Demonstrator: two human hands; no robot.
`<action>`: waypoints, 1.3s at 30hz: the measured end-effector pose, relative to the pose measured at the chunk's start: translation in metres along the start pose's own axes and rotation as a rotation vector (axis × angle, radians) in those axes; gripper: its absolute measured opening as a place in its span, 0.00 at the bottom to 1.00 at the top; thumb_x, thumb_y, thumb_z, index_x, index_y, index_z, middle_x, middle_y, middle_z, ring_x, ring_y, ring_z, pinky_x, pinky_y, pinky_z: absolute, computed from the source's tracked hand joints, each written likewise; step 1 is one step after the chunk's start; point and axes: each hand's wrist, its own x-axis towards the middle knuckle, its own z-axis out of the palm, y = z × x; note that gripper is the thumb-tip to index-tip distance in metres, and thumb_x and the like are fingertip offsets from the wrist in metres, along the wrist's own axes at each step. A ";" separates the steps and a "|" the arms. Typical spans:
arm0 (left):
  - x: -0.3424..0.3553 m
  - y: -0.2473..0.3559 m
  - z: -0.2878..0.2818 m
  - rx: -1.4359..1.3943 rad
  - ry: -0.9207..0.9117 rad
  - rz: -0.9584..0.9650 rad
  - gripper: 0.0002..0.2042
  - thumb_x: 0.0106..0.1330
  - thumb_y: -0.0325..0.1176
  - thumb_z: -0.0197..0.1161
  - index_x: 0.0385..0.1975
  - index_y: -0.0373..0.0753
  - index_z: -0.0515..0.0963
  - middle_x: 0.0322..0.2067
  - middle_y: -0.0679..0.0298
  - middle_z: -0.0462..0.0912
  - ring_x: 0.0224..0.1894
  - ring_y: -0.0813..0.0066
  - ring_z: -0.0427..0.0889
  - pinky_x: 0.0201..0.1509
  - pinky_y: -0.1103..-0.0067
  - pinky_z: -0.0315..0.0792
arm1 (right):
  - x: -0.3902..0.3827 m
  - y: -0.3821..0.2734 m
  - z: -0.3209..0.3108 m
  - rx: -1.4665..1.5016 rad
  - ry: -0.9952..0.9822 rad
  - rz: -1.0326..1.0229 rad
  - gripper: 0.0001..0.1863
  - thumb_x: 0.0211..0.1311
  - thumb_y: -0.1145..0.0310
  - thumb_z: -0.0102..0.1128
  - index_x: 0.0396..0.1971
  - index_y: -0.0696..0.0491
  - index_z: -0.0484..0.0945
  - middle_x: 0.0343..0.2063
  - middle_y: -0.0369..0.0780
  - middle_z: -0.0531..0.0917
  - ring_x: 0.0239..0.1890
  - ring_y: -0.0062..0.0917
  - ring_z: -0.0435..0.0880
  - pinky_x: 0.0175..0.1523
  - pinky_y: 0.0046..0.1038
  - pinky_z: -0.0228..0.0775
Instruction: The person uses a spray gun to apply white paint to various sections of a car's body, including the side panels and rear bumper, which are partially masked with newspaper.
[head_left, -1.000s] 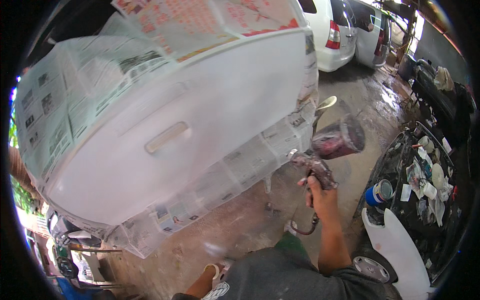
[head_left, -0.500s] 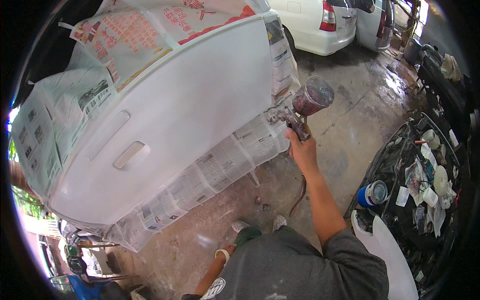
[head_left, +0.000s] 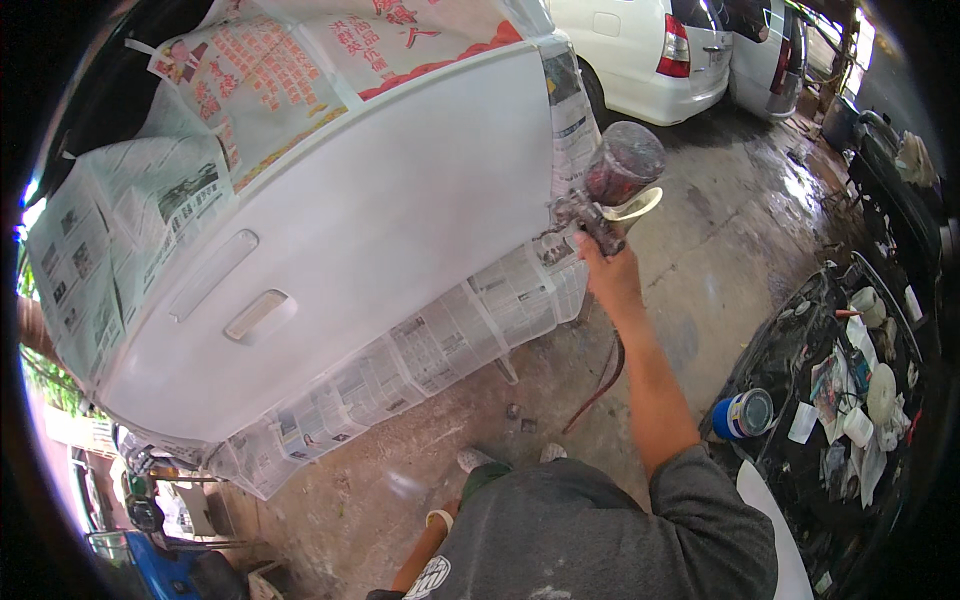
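My right hand (head_left: 612, 275) is wrapped round the grip of a paint-stained spray gun (head_left: 588, 222). A clouded, reddish-stained cup (head_left: 627, 165) sits on the gun, tilted, and a cream curved piece (head_left: 640, 206) shows beside it. The gun is at the right end of a pale white car door panel (head_left: 400, 190) with a recessed handle (head_left: 257, 314). Newspaper strips (head_left: 430, 350) mask its lower edge, and printed sheets (head_left: 270, 80) cover the part above. My left hand (head_left: 451, 507) hangs low by my leg; its fingers are mostly hidden.
A dark hose (head_left: 600, 385) hangs below my right hand. To the right, a blue paint can (head_left: 742, 414) stands beside a black car part (head_left: 800, 450) heaped with rags and cups. White cars (head_left: 640, 50) stand beyond on the concrete floor (head_left: 700, 250).
My right hand and the spray gun have moved a little farther away, and the gun has turned, bringing the cream piece into view. The view has shifted slightly. My left hand stays low.
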 end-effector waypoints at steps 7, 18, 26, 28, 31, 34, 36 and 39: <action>-0.010 0.001 0.003 0.017 0.004 0.000 0.19 0.67 0.38 0.49 0.52 0.34 0.76 0.52 0.45 0.78 0.58 0.48 0.75 0.63 0.65 0.67 | 0.034 0.007 -0.002 -0.138 0.126 0.039 0.17 0.64 0.57 0.62 0.43 0.55 0.75 0.26 0.39 0.82 0.24 0.27 0.77 0.29 0.29 0.67; -0.015 0.021 -0.015 0.107 0.086 0.071 0.17 0.66 0.31 0.50 0.52 0.36 0.76 0.54 0.45 0.77 0.59 0.48 0.74 0.65 0.64 0.67 | -0.028 -0.089 0.032 0.249 -0.444 0.146 0.15 0.66 0.61 0.62 0.44 0.55 0.75 0.24 0.33 0.79 0.13 0.12 0.68 0.17 0.20 0.60; 0.018 0.004 0.002 -0.044 -0.064 -0.115 0.16 0.66 0.30 0.49 0.51 0.37 0.78 0.55 0.46 0.76 0.60 0.49 0.74 0.66 0.64 0.66 | 0.001 -0.101 0.012 0.147 -0.210 0.074 0.21 0.64 0.55 0.64 0.42 0.59 0.74 0.28 0.42 0.82 0.29 0.25 0.81 0.36 0.24 0.72; 0.019 0.001 0.007 -0.060 -0.096 -0.129 0.16 0.66 0.30 0.50 0.50 0.37 0.79 0.55 0.46 0.77 0.60 0.50 0.74 0.66 0.64 0.67 | 0.015 -0.099 -0.001 0.012 -0.108 0.033 0.21 0.65 0.56 0.63 0.44 0.59 0.73 0.30 0.43 0.82 0.30 0.26 0.81 0.37 0.24 0.73; 0.023 -0.002 0.015 -0.062 -0.085 -0.119 0.16 0.65 0.31 0.50 0.50 0.37 0.79 0.55 0.46 0.77 0.60 0.50 0.75 0.65 0.63 0.67 | 0.022 -0.107 -0.005 -0.036 0.025 0.043 0.16 0.65 0.59 0.62 0.41 0.58 0.73 0.27 0.37 0.80 0.19 0.19 0.74 0.24 0.22 0.65; 0.020 -0.009 0.021 -0.059 -0.055 -0.116 0.16 0.65 0.31 0.51 0.50 0.38 0.79 0.55 0.46 0.77 0.59 0.50 0.75 0.64 0.63 0.68 | 0.024 -0.120 0.004 -0.056 0.025 0.043 0.15 0.66 0.60 0.60 0.39 0.57 0.73 0.25 0.34 0.78 0.14 0.15 0.70 0.18 0.22 0.61; 0.017 -0.011 0.023 0.041 -0.026 -0.046 0.16 0.64 0.32 0.53 0.49 0.38 0.80 0.54 0.46 0.77 0.59 0.50 0.76 0.63 0.63 0.70 | 0.026 -0.116 0.015 -0.041 -0.021 -0.003 0.15 0.66 0.59 0.60 0.40 0.56 0.74 0.25 0.34 0.78 0.14 0.15 0.70 0.17 0.22 0.62; 0.013 -0.004 0.016 0.177 -0.001 0.035 0.16 0.61 0.33 0.57 0.48 0.37 0.80 0.53 0.45 0.78 0.57 0.51 0.77 0.60 0.63 0.73 | 0.015 -0.120 0.041 0.017 -0.170 -0.037 0.15 0.66 0.58 0.60 0.41 0.55 0.75 0.24 0.34 0.78 0.13 0.15 0.69 0.17 0.22 0.62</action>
